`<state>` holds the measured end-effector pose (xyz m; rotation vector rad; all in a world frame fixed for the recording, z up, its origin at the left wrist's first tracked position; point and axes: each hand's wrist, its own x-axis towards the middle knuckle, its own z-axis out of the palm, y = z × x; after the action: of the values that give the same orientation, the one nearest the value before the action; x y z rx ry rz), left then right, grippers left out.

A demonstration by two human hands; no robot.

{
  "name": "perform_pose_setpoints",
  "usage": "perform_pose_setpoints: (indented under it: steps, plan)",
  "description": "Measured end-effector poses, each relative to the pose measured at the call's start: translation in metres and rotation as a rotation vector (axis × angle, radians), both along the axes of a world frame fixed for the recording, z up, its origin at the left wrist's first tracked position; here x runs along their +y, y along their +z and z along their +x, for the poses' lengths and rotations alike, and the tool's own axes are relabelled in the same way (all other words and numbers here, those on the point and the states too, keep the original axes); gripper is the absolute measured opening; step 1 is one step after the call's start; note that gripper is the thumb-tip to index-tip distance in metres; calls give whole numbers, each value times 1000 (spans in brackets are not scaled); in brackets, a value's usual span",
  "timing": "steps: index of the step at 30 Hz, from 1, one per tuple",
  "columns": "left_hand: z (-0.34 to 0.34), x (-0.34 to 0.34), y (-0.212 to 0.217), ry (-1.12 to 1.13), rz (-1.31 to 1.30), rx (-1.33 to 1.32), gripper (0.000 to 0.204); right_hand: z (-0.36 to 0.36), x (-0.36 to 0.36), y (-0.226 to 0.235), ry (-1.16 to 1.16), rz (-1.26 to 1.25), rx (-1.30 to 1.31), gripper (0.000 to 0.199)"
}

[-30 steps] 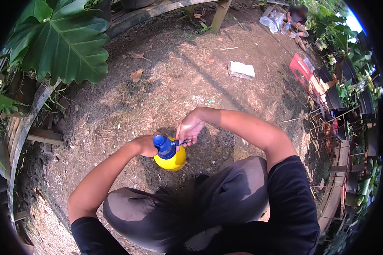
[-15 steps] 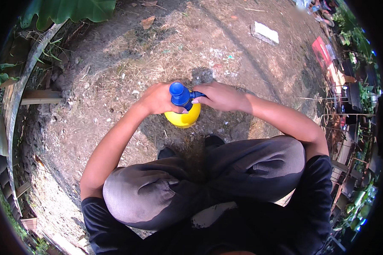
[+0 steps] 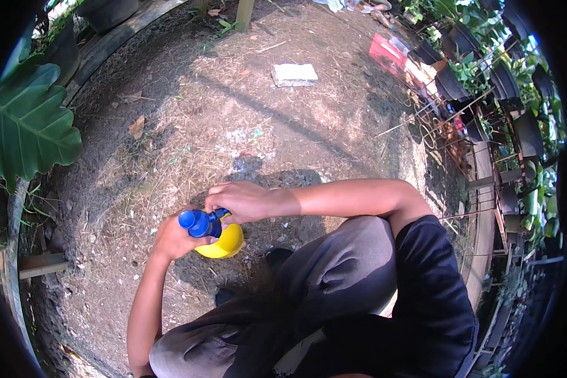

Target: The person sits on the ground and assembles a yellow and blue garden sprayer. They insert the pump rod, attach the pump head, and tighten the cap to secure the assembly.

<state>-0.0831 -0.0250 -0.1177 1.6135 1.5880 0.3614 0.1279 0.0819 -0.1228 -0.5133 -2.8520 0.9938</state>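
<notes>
A pressure sprayer with a round yellow tank (image 3: 224, 242) and a blue pump head (image 3: 198, 223) stands on the dirt in front of my feet. My left hand (image 3: 172, 238) is wrapped around the blue head from the left side, its thumb lying across the front. From the right, my right hand (image 3: 242, 200) pinches the short blue nozzle (image 3: 218, 215) that sticks out sideways from the head. Part of the nozzle is covered by my fingers. The round blue pump knob (image 3: 187, 218) shows between the hands, pointing up and to the left.
Farther off lies a white-topped block (image 3: 294, 75) on the soil. A large green leaf (image 3: 31, 123) leans in at the left. Potted plants and a rusty metal rack (image 3: 494, 183) line the right side, with a red object (image 3: 387, 53) on the ground beyond.
My view has swung to the right and up, so the sprayer and both hands sit lower and farther left. Both hands keep their hold on the sprayer.
</notes>
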Motion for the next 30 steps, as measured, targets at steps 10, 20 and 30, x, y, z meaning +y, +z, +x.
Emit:
perform_pose_setpoints:
  steps: [10, 20, 30]
  plan:
    - [9, -3, 9, 53, 0, 20, 71, 8, -2, 8, -4, -43, 207, 21]
    - [6, -5, 11, 50, -24, 155, 61, 6, 3, 2, 159, 268, 188, 33]
    - [1, -8, -8, 55, 60, 130, 62, 10, 8, -14, -100, -642, 27, 36]
